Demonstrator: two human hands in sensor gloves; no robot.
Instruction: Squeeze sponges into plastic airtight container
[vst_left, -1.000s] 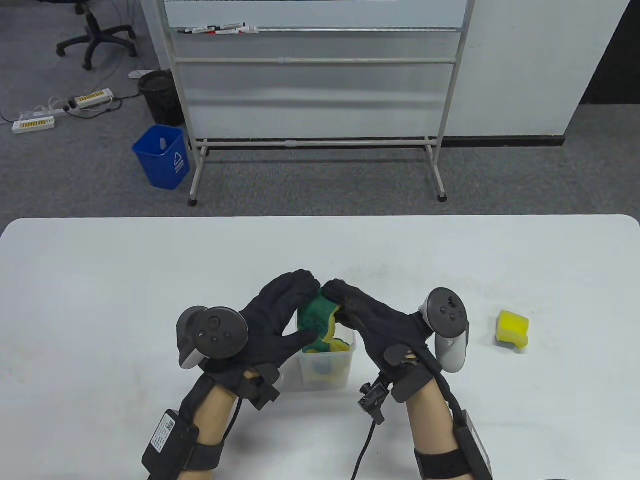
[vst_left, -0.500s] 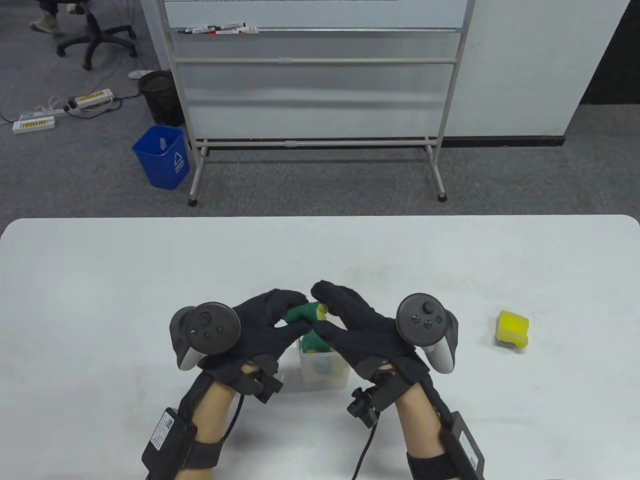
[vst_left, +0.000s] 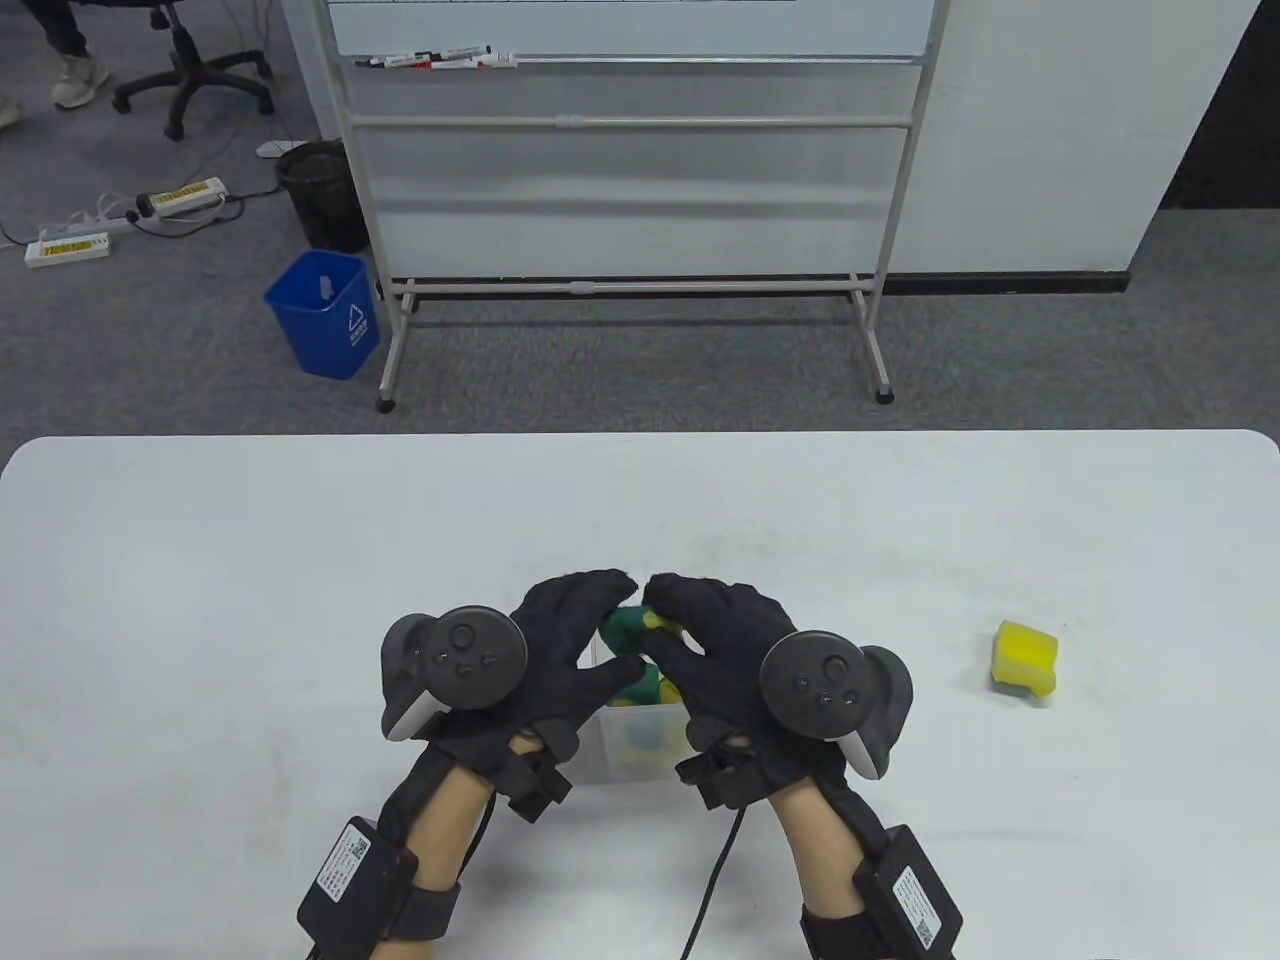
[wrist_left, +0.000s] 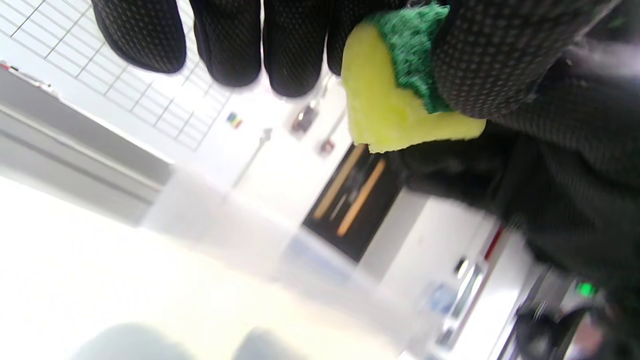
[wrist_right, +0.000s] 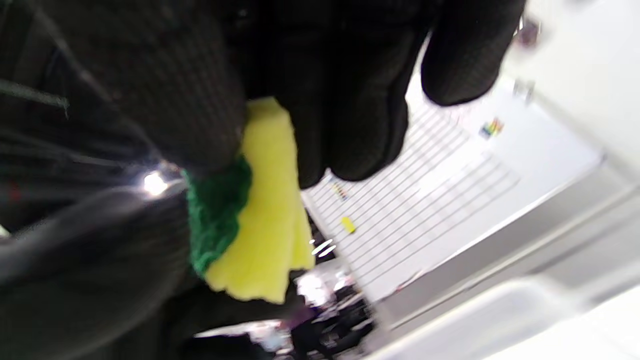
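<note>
A clear plastic container (vst_left: 640, 745) stands on the white table (vst_left: 200, 600) between my wrists, with sponge pieces inside. My left hand (vst_left: 575, 640) and right hand (vst_left: 700, 630) meet over its mouth and together squeeze a yellow sponge with a green scouring side (vst_left: 628, 628). The folded sponge also shows in the left wrist view (wrist_left: 390, 110) and in the right wrist view (wrist_right: 260, 225), pinched between the gloved fingers (wrist_left: 295, 45) of both hands. Most of the container's opening is hidden under the hands.
Another yellow sponge (vst_left: 1026, 658) lies on the table to the right of my right hand. A whiteboard stand (vst_left: 630, 200), a blue bin (vst_left: 325, 312) and an office chair (vst_left: 190, 70) stand on the floor beyond the table's far edge.
Both hands have closed in and lowered over the container, compressing the sponge. Less green shows now. The right hand has rolled palm-down and moved left. The far sponge has not moved.
</note>
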